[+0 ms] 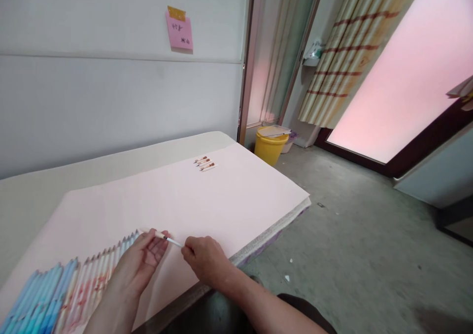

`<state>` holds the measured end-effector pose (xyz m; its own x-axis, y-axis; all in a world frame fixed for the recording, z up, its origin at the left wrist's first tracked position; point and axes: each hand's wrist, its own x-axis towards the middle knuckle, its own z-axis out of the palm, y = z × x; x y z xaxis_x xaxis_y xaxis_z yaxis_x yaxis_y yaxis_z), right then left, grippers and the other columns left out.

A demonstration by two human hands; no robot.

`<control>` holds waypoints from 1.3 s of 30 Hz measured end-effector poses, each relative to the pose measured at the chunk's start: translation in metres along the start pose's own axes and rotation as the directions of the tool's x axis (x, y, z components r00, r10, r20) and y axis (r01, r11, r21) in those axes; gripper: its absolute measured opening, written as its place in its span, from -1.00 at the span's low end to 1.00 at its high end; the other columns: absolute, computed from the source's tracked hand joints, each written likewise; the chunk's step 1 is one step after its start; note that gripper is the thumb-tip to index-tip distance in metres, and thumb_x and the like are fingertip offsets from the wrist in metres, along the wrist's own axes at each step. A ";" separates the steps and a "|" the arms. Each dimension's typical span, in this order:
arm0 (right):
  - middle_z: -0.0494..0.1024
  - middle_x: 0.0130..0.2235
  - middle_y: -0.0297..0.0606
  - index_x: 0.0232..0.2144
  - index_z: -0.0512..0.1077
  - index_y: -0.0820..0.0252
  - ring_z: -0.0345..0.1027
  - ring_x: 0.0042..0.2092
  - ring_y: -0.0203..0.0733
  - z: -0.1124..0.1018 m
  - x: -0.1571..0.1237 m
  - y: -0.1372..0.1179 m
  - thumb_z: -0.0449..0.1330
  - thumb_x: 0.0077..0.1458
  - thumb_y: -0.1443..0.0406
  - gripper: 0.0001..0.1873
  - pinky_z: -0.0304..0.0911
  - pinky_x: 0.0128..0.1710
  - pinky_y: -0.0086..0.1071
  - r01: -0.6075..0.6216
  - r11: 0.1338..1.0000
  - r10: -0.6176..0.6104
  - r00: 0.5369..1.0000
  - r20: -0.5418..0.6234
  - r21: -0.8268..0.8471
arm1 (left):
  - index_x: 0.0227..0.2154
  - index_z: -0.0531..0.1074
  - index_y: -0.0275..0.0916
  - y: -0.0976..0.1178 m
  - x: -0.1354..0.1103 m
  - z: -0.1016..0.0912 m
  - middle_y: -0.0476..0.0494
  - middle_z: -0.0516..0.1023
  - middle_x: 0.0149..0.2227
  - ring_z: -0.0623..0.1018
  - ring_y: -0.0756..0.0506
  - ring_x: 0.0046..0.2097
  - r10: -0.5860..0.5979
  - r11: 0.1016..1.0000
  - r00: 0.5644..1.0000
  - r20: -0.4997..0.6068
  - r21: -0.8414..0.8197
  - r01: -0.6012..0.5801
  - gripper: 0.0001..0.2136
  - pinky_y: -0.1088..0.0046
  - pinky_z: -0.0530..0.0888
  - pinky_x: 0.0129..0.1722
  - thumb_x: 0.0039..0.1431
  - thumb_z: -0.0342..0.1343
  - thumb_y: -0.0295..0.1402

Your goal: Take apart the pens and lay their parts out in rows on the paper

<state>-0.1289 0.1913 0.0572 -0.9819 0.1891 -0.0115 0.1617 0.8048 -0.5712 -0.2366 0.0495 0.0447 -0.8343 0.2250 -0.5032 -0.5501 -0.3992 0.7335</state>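
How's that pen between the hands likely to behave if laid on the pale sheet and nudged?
The pen may roll, since it looks slim and rounded and the sheet looks flat. It is probably stiff, running straight from left hand to right hand. Its slender body suggests little weight.

The left hand [151,255] cups, palm up — right hand [204,256] clenches, back uppermost.

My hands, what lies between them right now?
A slim white length of pen spans from your left hand to your right hand, seen in the head view.
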 end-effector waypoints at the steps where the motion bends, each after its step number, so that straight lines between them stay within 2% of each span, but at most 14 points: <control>1: 0.56 -0.41 -0.25 -0.36 0.49 0.13 0.31 -0.44 -0.26 0.000 0.000 0.000 -0.04 0.14 0.23 -0.70 -0.07 -0.51 -0.43 0.002 1.000 -0.002 1.000 -0.003 -0.002 | -0.50 0.32 -0.32 0.000 0.000 0.000 -0.17 0.54 -0.45 0.57 -0.05 -0.37 0.002 1.000 1.000 -0.001 -0.005 -0.002 -0.90 0.48 0.53 -0.41 0.09 0.02 -0.56; 9: 0.56 -0.41 -0.27 -0.38 0.48 0.13 0.34 -0.41 -0.25 0.000 0.000 0.002 -0.03 0.13 0.23 -0.72 -0.08 -0.51 -0.41 0.023 0.999 -0.023 1.000 0.003 -0.026 | -0.50 0.33 -0.32 0.004 0.001 -0.004 -0.20 0.53 -0.45 0.56 -0.04 -0.40 0.020 1.000 1.000 -0.017 0.000 -0.020 -0.91 0.51 0.51 -0.49 0.08 0.03 -0.56; 23: 0.56 -0.40 -0.26 -0.37 0.49 0.13 0.32 -0.41 -0.26 0.001 0.000 0.001 -0.03 0.13 0.24 -0.72 -0.05 -0.48 -0.43 0.015 1.000 -0.015 1.000 0.017 0.000 | -0.50 0.32 -0.34 0.006 0.005 -0.006 -0.16 0.50 -0.45 0.56 -0.03 -0.39 -0.019 0.997 0.998 -0.068 -0.073 0.014 -0.89 0.53 0.52 -0.49 0.11 -0.01 -0.57; 30: 0.55 -0.44 -0.27 -0.42 0.48 0.13 0.35 -0.43 -0.25 0.002 -0.001 -0.004 -0.01 0.12 0.26 -0.74 -0.07 -0.51 -0.42 -0.015 1.000 0.015 1.000 0.006 -0.007 | -0.46 0.30 -0.32 0.001 0.001 -0.001 -0.20 0.52 -0.39 0.56 -0.07 -0.38 0.012 1.000 0.997 -0.073 0.012 -0.011 -0.95 0.54 0.49 -0.56 0.07 0.06 -0.52; 39: 0.54 -0.47 -0.28 -0.43 0.46 0.12 0.35 -0.45 -0.26 0.007 0.000 0.000 -0.01 0.11 0.26 -0.75 -0.11 -0.53 -0.42 -0.026 0.999 0.025 0.999 -0.030 -0.046 | -0.44 0.24 -0.25 -0.003 -0.011 0.007 -0.23 0.54 -0.40 0.56 -0.08 -0.41 0.004 0.996 0.999 -0.033 0.093 -0.001 -0.90 0.46 0.48 -0.51 0.08 0.08 -0.45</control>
<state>-0.1294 0.1868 0.0515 -0.9741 0.2262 -0.0008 0.1918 0.8243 -0.5326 -0.2265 0.0546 0.0516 -0.8349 0.1939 -0.5150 -0.5502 -0.3146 0.7735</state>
